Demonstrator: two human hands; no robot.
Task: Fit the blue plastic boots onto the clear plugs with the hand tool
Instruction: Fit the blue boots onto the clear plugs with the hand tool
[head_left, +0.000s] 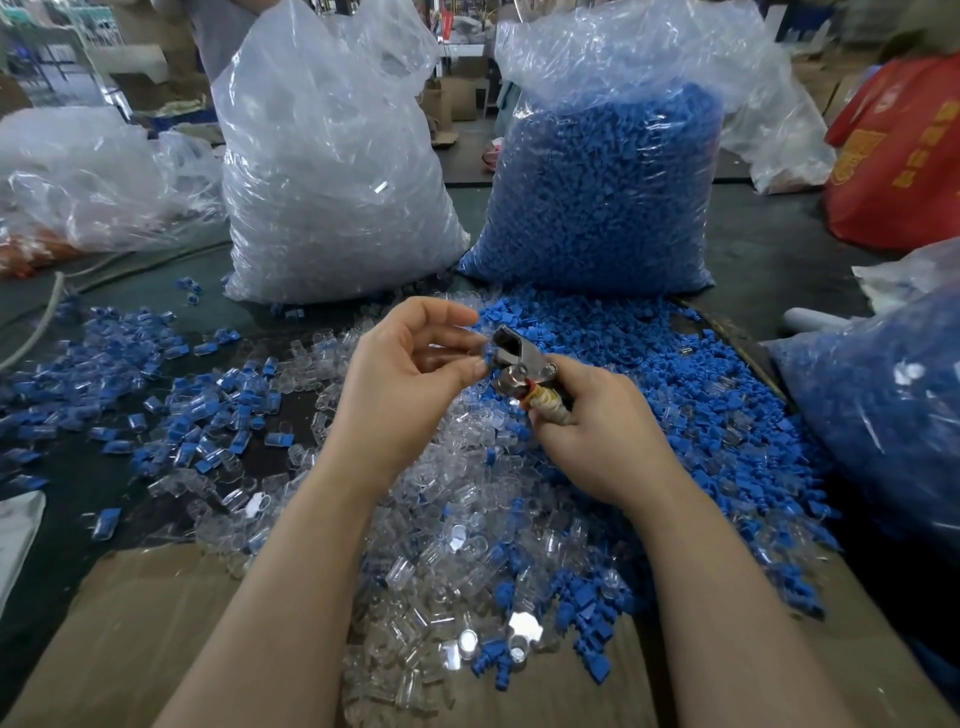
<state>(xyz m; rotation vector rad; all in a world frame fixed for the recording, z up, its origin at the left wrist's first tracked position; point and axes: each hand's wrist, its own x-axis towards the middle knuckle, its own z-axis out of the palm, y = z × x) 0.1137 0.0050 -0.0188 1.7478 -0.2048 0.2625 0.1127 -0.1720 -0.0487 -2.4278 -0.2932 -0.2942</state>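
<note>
Both hands raised over the parts pile, mid-tabletop. Right hand (597, 426) grips the hand tool (519, 358) by its handle, fingers curled round it; metal head points up and left. Left hand (410, 374) pinches a small blue boot (489, 355) between thumb and fingertips, held right against the tool head. Can't tell whether a clear plug is in that pinch as well, too small and blurred.

Loose clear plugs (441, 545) are heaped directly under the hands and spill toward the near edge onto a sheet of cardboard (156, 623). Loose blue boots (701, 389) are piled to the right of them, running back to the foot of the bag of blue boots (608, 197). Bag of clear plugs (332, 171) stands just left of that one, both upright behind the pile. Fitted pieces (130, 374), clear with blue, are scattered over the dark tabletop (769, 260) on the left. Another bag of blue parts (883, 405) sits at the right edge; a red bag (904, 156) is behind it, far right.
</note>
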